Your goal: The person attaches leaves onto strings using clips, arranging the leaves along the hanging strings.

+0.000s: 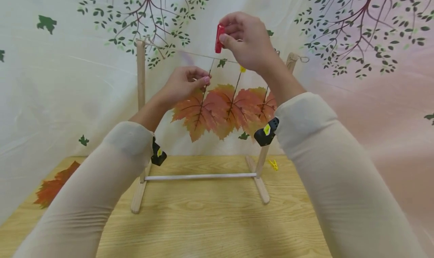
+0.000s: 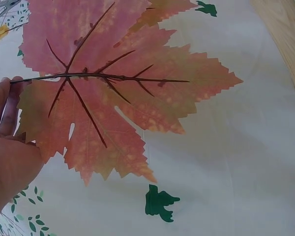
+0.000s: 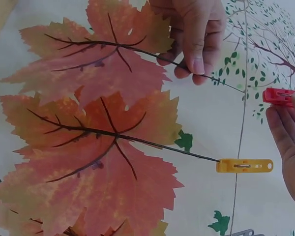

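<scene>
My left hand point(image 1: 188, 83) pinches the thin dark stem of a red-orange artificial maple leaf point(image 1: 200, 113). The stem's tip reaches up to the string point(image 1: 196, 55); in the right wrist view it meets the string point(image 3: 245, 64) with no clip on it. Above the string, my right hand point(image 1: 249, 39) holds a red clothespin point(image 1: 219, 38) between thumb and fingers, apart from the stem. A yellow clothespin point(image 3: 243, 166) fastens the neighbouring maple leaf point(image 3: 113, 142) to the string. Farther right hangs another leaf point(image 1: 268, 105), partly hidden by my right arm.
The string runs between two wooden posts point(image 1: 141, 73) joined low down by a white rod point(image 1: 200, 176). A yellow clothespin point(image 1: 274, 165) lies on the wooden table point(image 1: 203, 220) by the right post. Another orange leaf point(image 1: 55, 184) lies at the left, partly behind my sleeve.
</scene>
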Available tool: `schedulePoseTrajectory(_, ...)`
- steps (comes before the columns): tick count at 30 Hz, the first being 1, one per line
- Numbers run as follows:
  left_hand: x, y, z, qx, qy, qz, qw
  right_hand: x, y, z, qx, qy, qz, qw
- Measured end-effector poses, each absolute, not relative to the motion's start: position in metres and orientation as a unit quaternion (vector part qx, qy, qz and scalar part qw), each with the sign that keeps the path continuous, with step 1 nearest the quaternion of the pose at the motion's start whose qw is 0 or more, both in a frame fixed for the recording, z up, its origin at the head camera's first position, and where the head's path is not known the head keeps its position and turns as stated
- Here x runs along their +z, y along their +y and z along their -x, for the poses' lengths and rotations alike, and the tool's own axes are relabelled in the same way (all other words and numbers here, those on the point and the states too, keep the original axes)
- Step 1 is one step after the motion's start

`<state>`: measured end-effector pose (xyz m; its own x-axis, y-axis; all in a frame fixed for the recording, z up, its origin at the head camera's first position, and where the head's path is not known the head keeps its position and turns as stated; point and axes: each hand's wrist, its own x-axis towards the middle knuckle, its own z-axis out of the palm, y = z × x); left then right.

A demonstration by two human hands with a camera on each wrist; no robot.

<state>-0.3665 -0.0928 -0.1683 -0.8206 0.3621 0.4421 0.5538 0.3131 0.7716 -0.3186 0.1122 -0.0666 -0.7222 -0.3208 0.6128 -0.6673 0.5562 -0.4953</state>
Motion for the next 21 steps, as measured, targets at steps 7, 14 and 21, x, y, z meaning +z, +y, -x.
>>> schedulePoseTrajectory(7, -0.168, -0.090, 0.365, -0.538, -0.790, 0.277, 0.101, -0.071, 0.104, 0.323, 0.351, -0.866, -0.260, 0.245)
schedulePoseTrajectory(14, -0.171, -0.088, 0.366, -0.559, -0.773, 0.278, 0.113, -0.075, 0.098, 0.324, 0.350, -0.876, -0.233, 0.237)
schedulePoseTrajectory(21, -0.172, -0.086, 0.367, -0.566, -0.771, 0.272, 0.103, -0.077, 0.098, 0.324, 0.350, -0.879, -0.226, 0.230)
